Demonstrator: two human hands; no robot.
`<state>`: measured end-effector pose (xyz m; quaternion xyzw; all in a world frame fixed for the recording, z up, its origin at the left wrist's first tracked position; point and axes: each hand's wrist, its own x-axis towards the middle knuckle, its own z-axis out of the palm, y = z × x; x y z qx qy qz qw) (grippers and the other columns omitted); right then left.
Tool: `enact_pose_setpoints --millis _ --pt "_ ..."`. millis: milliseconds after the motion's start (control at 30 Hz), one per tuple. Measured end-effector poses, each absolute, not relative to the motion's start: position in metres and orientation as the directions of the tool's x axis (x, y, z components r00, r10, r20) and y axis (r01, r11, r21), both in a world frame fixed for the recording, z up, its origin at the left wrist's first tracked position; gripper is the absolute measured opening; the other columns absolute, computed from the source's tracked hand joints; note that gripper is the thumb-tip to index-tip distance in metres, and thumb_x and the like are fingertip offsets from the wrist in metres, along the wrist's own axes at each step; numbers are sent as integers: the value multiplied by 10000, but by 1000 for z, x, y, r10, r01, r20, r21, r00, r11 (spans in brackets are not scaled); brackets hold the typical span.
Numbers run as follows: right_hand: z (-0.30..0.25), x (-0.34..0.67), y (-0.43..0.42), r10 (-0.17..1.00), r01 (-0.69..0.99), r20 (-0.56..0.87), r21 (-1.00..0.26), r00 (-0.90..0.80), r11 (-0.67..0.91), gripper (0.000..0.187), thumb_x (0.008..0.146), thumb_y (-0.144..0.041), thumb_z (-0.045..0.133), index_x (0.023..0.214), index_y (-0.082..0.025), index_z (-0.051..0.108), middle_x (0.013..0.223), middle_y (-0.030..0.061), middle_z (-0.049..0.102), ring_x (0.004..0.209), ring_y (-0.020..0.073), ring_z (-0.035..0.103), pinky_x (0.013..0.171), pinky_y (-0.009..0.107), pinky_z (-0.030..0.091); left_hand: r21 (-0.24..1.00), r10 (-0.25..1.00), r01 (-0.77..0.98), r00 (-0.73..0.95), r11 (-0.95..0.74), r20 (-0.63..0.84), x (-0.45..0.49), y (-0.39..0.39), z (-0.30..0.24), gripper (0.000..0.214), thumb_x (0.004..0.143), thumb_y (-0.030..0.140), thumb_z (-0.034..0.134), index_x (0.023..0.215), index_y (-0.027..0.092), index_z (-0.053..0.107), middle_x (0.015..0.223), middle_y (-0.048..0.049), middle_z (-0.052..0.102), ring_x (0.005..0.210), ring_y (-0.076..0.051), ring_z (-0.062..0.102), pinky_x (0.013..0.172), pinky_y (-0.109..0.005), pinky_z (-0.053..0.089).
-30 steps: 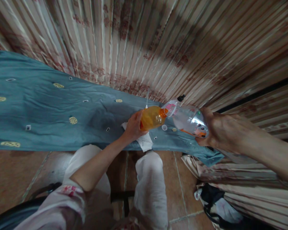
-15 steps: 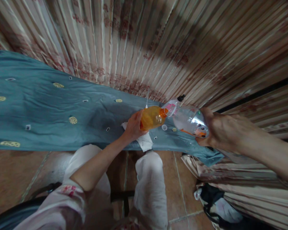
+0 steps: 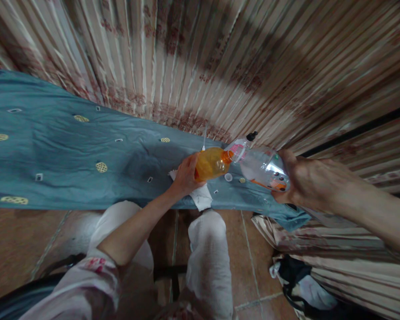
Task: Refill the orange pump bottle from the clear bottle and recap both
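Note:
My left hand (image 3: pixel 186 174) is wrapped round an orange see-through bottle (image 3: pixel 213 163), which lies tilted with its neck to the right. My right hand (image 3: pixel 296 178) grips a large clear plastic bottle (image 3: pixel 262 164) with orange print. The mouths of the two bottles meet, or nearly so; I cannot tell if they touch. Behind them is a clear bottle with a pink label and a black top (image 3: pixel 239 146). Under the orange bottle a small white round cap (image 3: pixel 228 177) rests on the cloth. A white tissue (image 3: pixel 202 195) lies beneath my left hand.
A teal patterned cloth (image 3: pixel 63 155) covers the long narrow table. Pleated curtains (image 3: pixel 173 66) hang along its back and right side. A thin white stick-like thing (image 3: pixel 204 140) stands behind the orange bottle. Dark and white items (image 3: pixel 303 282) lie on the tiled floor at right.

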<state>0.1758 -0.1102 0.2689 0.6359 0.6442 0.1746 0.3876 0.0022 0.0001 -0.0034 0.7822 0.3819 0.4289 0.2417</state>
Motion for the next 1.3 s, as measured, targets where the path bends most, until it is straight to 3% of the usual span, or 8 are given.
enact_pose_setpoints --millis 733,1033,1300 --pt "269 175 -111 955 682 -283 716 89 149 461 801 -525 564 1034 -145 446 708 126 712 704 352 726 486 279 238 713 807 383 351 -587 475 1 -1 0 1002 589 244 815 1432 124 287 1408 -221 485 1305 -371 486 1090 -527 420" --pt "269 177 -111 962 700 -267 697 52 156 457 803 -526 552 1037 -145 457 709 129 711 682 349 719 486 282 264 710 800 375 350 -596 487 1 -1 0 1000 600 231 796 1446 171 265 1405 -190 491 1300 -367 492 1079 -541 422" --pt "270 174 -111 958 689 -278 708 71 155 426 828 -492 518 1039 -130 445 688 134 702 678 354 720 481 271 218 707 800 380 352 -596 486 1 0 -1 1001 593 228 799 1439 145 270 1411 -202 481 1307 -362 487 1091 -518 418"
